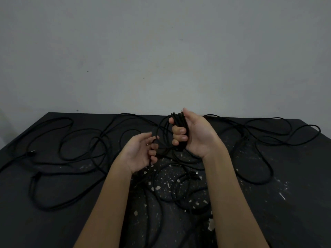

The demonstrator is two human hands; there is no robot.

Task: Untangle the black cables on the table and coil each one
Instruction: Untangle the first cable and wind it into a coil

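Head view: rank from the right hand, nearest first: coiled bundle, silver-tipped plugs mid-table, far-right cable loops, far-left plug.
1. Coiled bundle: gripped in the right hand.
2. Silver-tipped plugs: centre of the table, just below that hand.
3. Far-right cable loops: right end of the table.
4. Far-left plug: left edge, clearly farthest.

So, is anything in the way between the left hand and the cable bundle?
Nothing visible. The left hand holds a strand running up to the bundle gripped by the right hand.
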